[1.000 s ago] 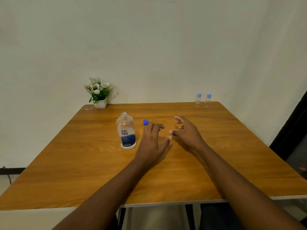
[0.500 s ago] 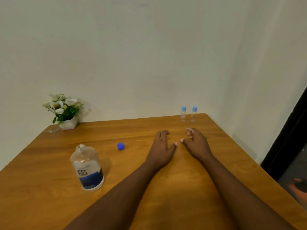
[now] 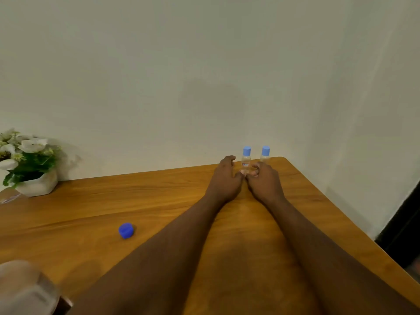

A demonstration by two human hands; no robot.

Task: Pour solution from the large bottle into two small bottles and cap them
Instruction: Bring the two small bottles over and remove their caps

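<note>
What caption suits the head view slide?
Left hand and right hand at two capped small bottles; blue cap loose on table.

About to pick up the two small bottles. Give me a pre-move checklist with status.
1. Left small bottle and right small bottle upright, side by side: ok.
2. Small bottles opened for pouring: not ok, both wear light blue caps.
3. Left hand empty, beside the left small bottle: ok.
4. Right hand touching the right small bottle: cannot tell, its fingers hide the bottle's base.
5. Large bottle open: cannot tell, blurred at the frame's corner; a blue cap lies loose on the table.
</note>
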